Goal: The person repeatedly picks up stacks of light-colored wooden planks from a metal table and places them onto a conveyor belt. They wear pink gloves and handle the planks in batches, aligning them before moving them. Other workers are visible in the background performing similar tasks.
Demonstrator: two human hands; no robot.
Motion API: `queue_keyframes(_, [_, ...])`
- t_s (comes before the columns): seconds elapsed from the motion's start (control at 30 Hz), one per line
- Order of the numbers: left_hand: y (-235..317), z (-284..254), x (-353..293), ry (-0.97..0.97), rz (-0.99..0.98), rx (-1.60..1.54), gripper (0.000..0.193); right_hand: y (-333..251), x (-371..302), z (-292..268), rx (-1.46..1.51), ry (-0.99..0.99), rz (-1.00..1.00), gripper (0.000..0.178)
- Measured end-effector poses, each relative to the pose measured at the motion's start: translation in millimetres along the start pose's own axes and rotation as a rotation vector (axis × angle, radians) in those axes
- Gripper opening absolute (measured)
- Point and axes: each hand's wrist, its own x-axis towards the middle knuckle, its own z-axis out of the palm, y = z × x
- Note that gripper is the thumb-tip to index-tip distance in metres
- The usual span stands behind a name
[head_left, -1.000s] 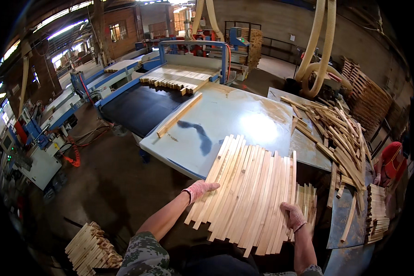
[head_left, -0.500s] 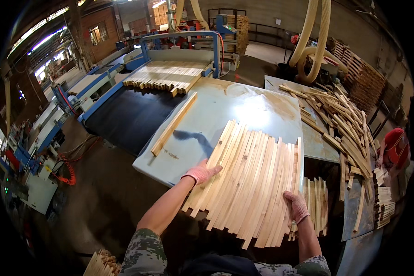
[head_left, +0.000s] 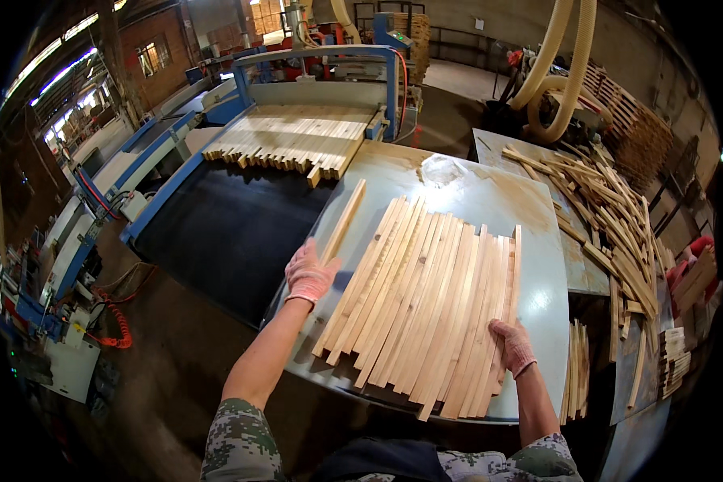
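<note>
A row of many pale wooden strips lies side by side on a light grey tabletop, their ends uneven. My right hand, in a pinkish work glove, grips the row's right edge near its lower corner, thumb on top. To the left of the row, a single wooden strip rests apart on the table. My gloved left hand is around its near end, thumb on one side and fingers on the other; that end is hidden by the hand.
Beyond on the left, a black conveyor belt carries another row of strips beneath a blue machine frame. Loose strips are heaped on a side table at right. Thick hoses hang behind; a person in red is at far right.
My left hand has left the row's left edge and moved left to the single strip, which now lies at a steeper angle. The row has come down flat on the table, my right hand still on it.
</note>
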Motion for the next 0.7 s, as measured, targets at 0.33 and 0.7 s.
queue_keyframes(0.33, [-93.3, 14.7, 49.5, -0.246, 0.217, -0.358, 0.077, 16.0, 57.5, 110.4, -0.099, 0.029, -0.052, 0.045])
queue_keyframes(0.7, [-100.8, 2.0, 59.4, -0.400, 0.291, -0.255, 0.087, 22.6, 59.4, 170.1, -1.382, 0.843, -0.022, 0.084])
